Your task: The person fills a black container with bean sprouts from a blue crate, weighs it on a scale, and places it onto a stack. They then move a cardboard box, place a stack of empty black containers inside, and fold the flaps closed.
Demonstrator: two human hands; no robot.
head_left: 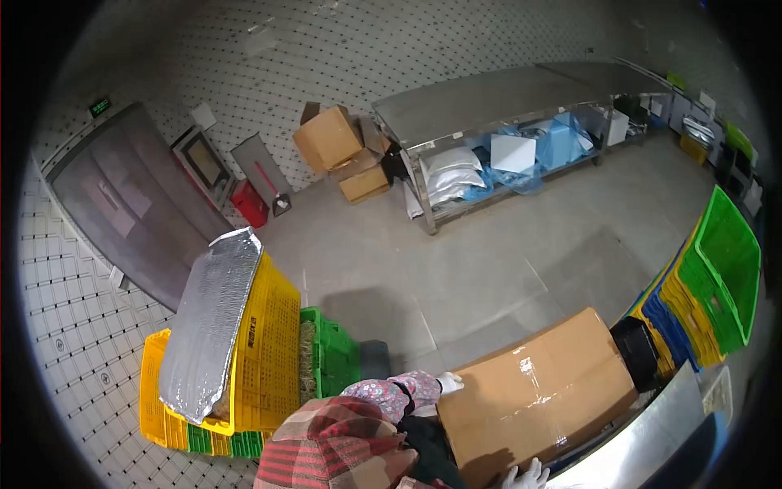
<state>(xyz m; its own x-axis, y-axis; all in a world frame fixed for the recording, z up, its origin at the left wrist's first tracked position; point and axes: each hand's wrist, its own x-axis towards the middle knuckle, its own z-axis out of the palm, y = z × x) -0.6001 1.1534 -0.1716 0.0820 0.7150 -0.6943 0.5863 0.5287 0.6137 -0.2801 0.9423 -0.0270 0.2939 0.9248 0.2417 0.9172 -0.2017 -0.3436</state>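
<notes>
A large taped cardboard box [533,391] lies at the lower right of the view, closed, with shiny tape across its top. My left hand [450,383], in a white glove below a floral sleeve, rests on the box's left edge, its fingers lying against the cardboard. At the bottom of the view, my right hand [525,475], also gloved in white, touches the near edge with fingers spread. Part of that hand is cut off by the frame. Red plaid cloth [338,444] covers part of the view beside the left sleeve.
Yellow crates [273,342] with a silver foil cover [212,318] stand at left, beside a green crate [334,354]. Stacked crates [692,301] rise at right. A metal table [497,102] and open cartons [330,138] stand farther back. A metal surface [635,448] adjoins the box.
</notes>
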